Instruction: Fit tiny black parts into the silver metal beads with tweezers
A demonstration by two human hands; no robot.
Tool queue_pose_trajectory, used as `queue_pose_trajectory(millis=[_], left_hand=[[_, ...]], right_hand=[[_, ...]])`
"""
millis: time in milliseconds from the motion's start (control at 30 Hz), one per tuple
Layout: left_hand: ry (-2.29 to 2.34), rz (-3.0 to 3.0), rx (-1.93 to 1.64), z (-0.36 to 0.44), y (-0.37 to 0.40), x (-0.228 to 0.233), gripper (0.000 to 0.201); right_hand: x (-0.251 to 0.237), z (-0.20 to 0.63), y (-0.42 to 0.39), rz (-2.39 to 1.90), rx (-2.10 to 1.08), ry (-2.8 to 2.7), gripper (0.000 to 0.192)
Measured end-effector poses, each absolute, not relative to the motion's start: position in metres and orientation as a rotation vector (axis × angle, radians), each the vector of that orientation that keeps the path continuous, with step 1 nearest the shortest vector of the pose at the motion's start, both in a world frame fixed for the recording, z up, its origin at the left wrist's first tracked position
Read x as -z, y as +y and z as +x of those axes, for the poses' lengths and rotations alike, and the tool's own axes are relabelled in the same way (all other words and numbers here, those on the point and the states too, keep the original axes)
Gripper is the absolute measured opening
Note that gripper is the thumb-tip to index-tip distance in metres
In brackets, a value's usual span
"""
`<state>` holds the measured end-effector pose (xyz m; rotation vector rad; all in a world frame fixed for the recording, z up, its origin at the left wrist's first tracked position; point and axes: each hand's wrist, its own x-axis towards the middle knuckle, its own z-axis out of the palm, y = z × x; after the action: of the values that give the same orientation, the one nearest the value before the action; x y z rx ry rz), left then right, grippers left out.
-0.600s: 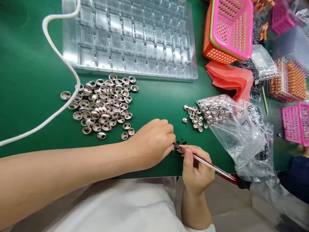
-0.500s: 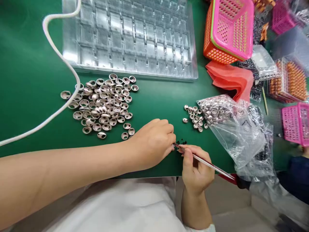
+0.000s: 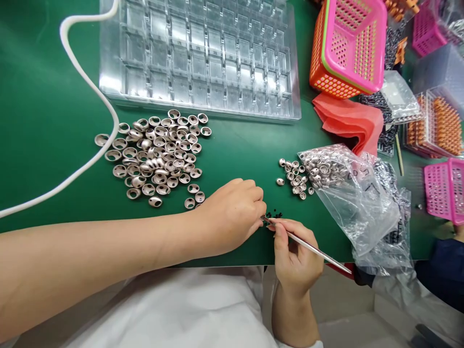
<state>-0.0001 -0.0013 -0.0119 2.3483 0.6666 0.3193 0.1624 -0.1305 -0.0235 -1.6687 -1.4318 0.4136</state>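
Note:
My right hand [image 3: 297, 256] grips a pair of metal tweezers [image 3: 319, 253], the tip pointing left toward my other hand. My left hand [image 3: 235, 217] is closed, back upward, its fingertips meeting the tweezer tip; what they pinch is hidden. Tiny black pieces [image 3: 277, 214] lie on the green table just beyond the fingertips. To the left is a pile of silvery metal ring-like shells [image 3: 159, 154] with holes. A smaller cluster of metal shells [image 3: 295, 179] sits beside the mouth of a clear plastic bag [image 3: 326, 166] holding more of them.
A clear compartment tray [image 3: 203, 63] lies at the back. A white cable [image 3: 87, 72] curves across the left. Stacked pink and orange baskets [image 3: 348, 48], red cloth [image 3: 351, 118], boxes of orange parts [image 3: 435, 123] and another pink basket [image 3: 444, 191] fill the right. Another person's sleeve [image 3: 440, 270] shows at far right.
The view has shifted slightly, so the table's things appear a little to the right. Both hands keep nearly the same pose, with the tweezer tip still at the left fingertips.

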Motion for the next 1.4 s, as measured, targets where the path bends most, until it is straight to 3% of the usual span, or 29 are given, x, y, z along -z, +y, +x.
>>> queue_pose_trajectory(millis=[633, 1233, 1400], left_hand=[[0.655, 2.356, -0.383, 0.001, -0.004, 0.014, 0.019], [0.664, 2.352, -0.344, 0.002, -0.003, 0.012, 0.018], [0.668, 2.336, -0.319, 0.002, -0.002, 0.012, 0.012]], right_hand=[[0.007, 0.149, -0.113, -1.723, -0.176, -1.717, 0.021], [0.009, 0.157, -0.105, -1.661, -0.179, -1.787, 0.018], [0.017, 0.163, -0.111, -1.583, -0.32, -1.605, 0.021]])
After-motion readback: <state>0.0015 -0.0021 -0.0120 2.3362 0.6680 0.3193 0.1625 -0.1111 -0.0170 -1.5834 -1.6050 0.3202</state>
